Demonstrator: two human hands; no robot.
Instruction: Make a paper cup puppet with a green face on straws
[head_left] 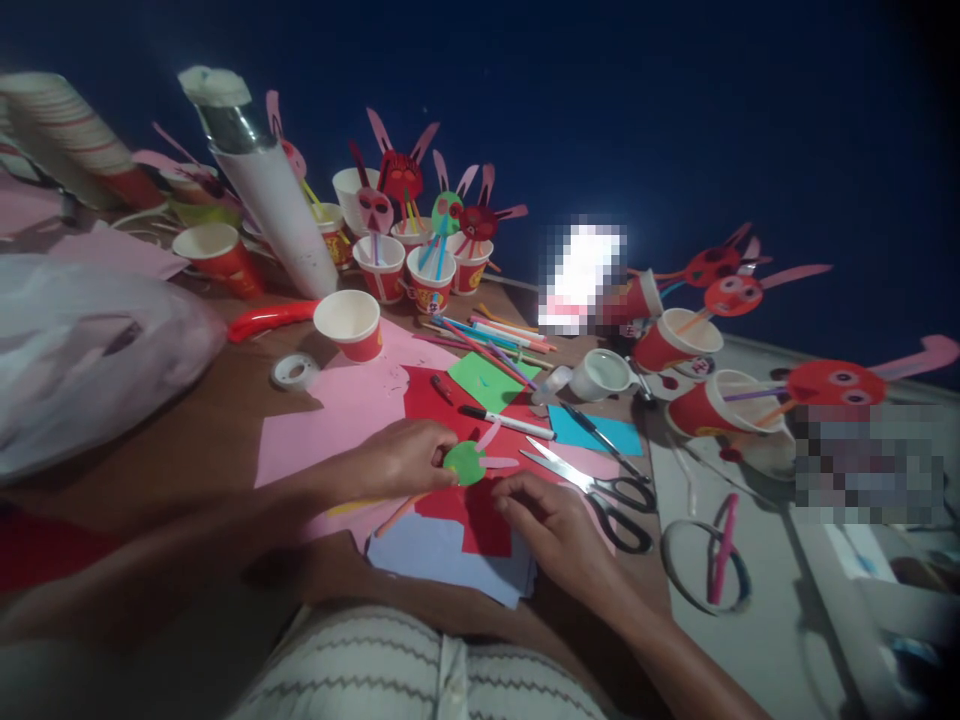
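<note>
My left hand (409, 460) pinches a round green paper rabbit face (466, 463) by its left edge. Two narrow pink paper ears (498, 462) stick out from its right side. Just below the ears is my right hand (544, 520), its fingers loosely bent and slightly apart, with nothing visible in them. Both hands are above a red paper sheet (487, 520), which overlaps pale bluish sheets (427, 555) and pink paper (300, 440). Beside my right hand lie scissors (600, 485) with black handles, their blades apart. A white marker (510, 422) lies beyond the rabbit face.
Paper cups with rabbit faces on sticks (431, 280) stand at the back, others (679, 340) at the right. Several coloured pens (510, 335) lie mid-table. A white plastic bag (97, 360), a tape roll (294, 372) and an upright white cylinder (274, 215) are leftward. A tape ring (705, 565) lies right.
</note>
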